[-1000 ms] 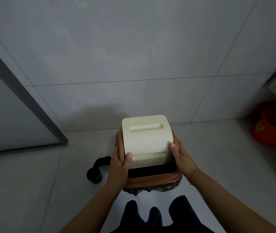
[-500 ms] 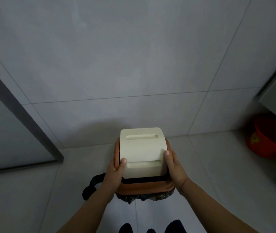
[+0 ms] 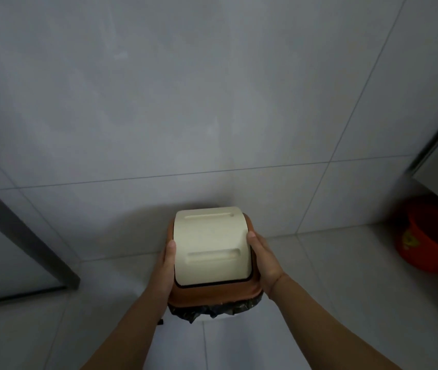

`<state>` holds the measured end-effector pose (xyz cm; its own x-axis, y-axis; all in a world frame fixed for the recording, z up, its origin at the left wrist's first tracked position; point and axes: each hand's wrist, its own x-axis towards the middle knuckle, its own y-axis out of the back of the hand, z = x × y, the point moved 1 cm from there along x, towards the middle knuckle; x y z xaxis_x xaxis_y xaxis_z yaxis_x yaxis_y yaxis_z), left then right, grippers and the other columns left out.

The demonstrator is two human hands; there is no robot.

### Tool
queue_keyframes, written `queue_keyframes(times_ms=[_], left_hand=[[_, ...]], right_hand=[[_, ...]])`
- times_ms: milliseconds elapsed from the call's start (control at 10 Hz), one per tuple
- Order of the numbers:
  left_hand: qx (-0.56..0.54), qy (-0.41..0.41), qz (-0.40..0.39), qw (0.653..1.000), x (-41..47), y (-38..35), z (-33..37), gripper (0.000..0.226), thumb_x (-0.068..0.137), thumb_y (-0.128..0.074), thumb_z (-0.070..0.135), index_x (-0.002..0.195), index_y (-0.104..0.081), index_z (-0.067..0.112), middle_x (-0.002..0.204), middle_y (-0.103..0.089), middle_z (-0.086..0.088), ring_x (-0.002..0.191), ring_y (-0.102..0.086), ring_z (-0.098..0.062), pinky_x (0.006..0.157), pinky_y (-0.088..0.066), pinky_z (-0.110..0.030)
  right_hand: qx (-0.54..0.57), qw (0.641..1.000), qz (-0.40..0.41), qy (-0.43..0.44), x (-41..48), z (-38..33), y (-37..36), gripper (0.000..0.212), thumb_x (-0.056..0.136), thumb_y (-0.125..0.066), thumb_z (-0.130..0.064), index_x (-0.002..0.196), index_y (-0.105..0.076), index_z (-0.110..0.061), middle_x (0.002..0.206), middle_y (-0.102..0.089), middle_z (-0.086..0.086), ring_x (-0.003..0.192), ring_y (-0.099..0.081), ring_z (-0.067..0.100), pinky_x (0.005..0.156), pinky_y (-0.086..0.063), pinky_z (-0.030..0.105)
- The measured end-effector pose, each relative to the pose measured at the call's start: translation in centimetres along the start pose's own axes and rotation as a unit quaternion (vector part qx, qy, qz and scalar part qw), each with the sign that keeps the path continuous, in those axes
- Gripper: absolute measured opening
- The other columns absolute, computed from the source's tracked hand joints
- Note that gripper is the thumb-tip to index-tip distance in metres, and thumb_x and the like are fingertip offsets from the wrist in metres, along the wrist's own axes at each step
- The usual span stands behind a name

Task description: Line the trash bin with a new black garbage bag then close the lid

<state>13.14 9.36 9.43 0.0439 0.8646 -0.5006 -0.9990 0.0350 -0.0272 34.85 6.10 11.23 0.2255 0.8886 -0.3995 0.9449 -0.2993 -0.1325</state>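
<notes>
Both hands on the bin lid.
Head view: I see the left hand (image 3: 166, 265) and right hand (image 3: 263, 259) pressed flat against opposite sides of the cream lid (image 3: 211, 245), which sits on the brown bin (image 3: 212, 292) on the floor by the wall; black bag (image 3: 212, 311) edges hang beneath its rim.
</notes>
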Motion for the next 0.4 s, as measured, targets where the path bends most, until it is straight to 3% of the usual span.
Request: queue_keyframes(times_ms=[100,300,400], left_hand=[[0.007,0.039,0.005,0.999,0.5,0.1,-0.3,0.08,0.079,-0.036,0.075,0.143,-0.042,0.027,0.143,-0.05,-0.012,0.128,-0.049,-0.032,0.111,-0.036,-0.049],[-0.006,0.037,0.003,0.999,0.3,0.2,0.3,0.084,0.073,-0.038,0.078,0.138,-0.049,0.025,0.135,-0.058,-0.013,0.119,-0.055,-0.031,0.107,-0.041,-0.048],[0.0,0.031,0.037,0.999,-0.1,0.1,-0.2,0.094,0.071,-0.039,0.077,0.146,-0.035,0.022,0.148,-0.043,-0.014,0.132,-0.044,-0.035,0.11,-0.036,-0.052]], right_hand=[[0.01,1.0,0.009,-0.004,0.3,0.4,-0.1,0.053,0.089,-0.047,-0.051,0.137,-0.044,-0.029,0.132,-0.056,0.0,0.115,-0.055,0.02,0.098,-0.047,0.039],[0.0,1.0,-0.018,-0.014,-0.3,-0.5,-0.5,0.055,0.093,-0.041,-0.048,0.142,-0.037,-0.024,0.134,-0.054,0.001,0.11,-0.055,0.017,0.087,-0.048,0.031],[-0.028,0.999,-0.006,-0.041,-1.4,-0.6,0.1,0.072,0.091,-0.038,-0.056,0.151,-0.012,-0.027,0.154,-0.032,0.003,0.135,-0.039,0.025,0.11,-0.036,0.041]])
